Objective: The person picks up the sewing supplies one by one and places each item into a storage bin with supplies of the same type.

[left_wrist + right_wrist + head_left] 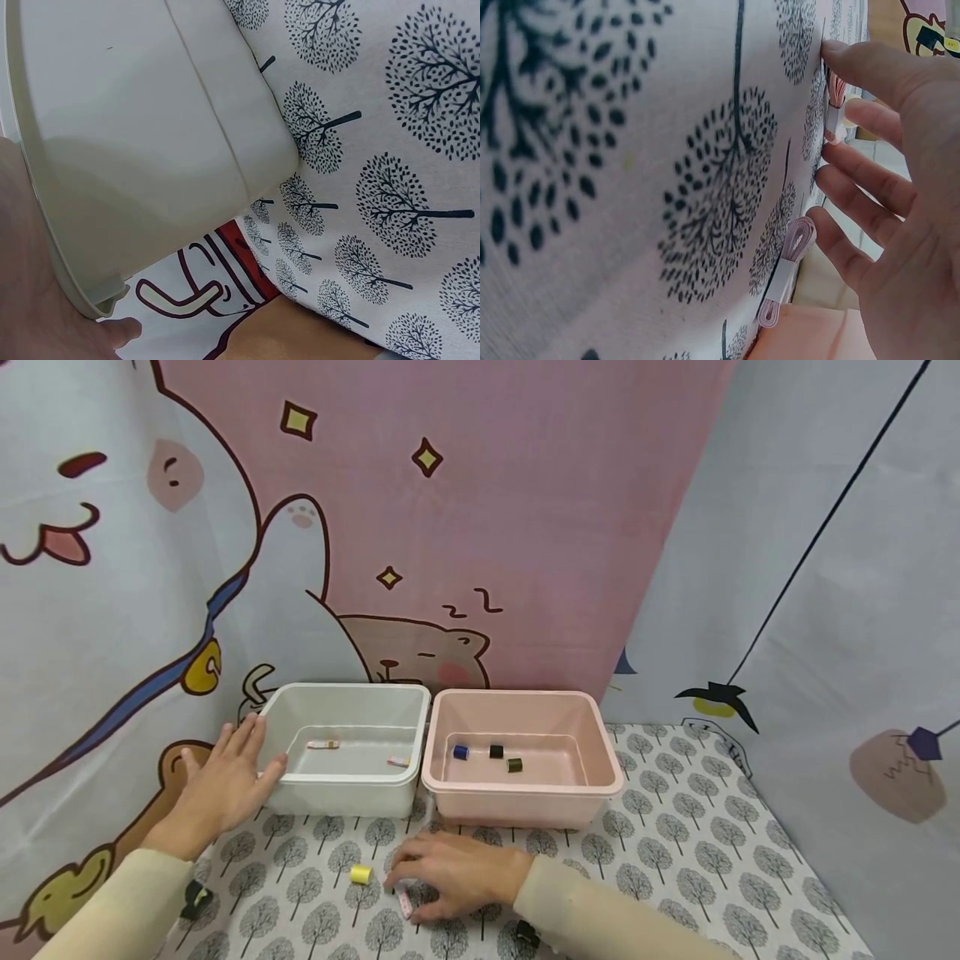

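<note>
A banded pink bundle lies on the tree-print cloth between the right hand's loosely bent index finger and thumb, set apart; I can't tell whether they touch it. A yellow spool sits near it at ten o'clock, with bare cloth beyond towards nine. The white bin's near edge lies toward eleven, the pink bin's toward one; open cloth spreads at three. The left hand, fingers extended, rests at the white bin's left rim. The right wrist view reveals a second bundle past the little finger, unclear from the head; the left wrist view shows the white bin's outer wall.
</note>
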`<state>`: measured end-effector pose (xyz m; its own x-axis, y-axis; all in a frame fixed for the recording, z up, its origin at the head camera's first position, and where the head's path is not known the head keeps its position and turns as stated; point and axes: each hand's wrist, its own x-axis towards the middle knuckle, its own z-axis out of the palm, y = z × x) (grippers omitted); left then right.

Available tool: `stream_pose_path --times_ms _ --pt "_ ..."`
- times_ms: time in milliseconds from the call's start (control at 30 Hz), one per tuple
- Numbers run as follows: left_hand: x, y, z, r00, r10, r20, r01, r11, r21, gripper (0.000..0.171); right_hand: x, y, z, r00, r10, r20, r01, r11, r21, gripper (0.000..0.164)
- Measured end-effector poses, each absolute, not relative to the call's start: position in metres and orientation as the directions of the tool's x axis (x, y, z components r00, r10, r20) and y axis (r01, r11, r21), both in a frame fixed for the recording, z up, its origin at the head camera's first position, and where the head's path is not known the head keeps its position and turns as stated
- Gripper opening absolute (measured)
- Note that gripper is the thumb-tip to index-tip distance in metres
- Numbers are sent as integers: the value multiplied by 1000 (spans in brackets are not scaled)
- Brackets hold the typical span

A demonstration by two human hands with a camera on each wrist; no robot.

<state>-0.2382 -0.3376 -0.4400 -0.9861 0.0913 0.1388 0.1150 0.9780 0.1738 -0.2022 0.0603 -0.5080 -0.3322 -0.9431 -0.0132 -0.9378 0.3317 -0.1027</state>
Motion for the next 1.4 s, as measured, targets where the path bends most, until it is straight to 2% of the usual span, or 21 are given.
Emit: stream_pose_path --times_ms 400,767,1167,1400 --pt "-236 -342 -447 -988 81 131 105 975 195 94 -202 58 -512 -339 -940 -24 -933 340 -116 47" --pt "-233 -345 -451 -987 84 134 111 971 213 94 -201 58 -512 -321 -947 -33 -935 322 -146 38" --pt "-240 -344 -447 -984 99 151 130 970 207 94 -201 62 -506 -339 -940 -24 -924 338 -178 45" --pt "-243 -342 -445 -982 108 157 139 970 201 92 -202 63 -503 -364 -931 -28 -916 363 -171 42"
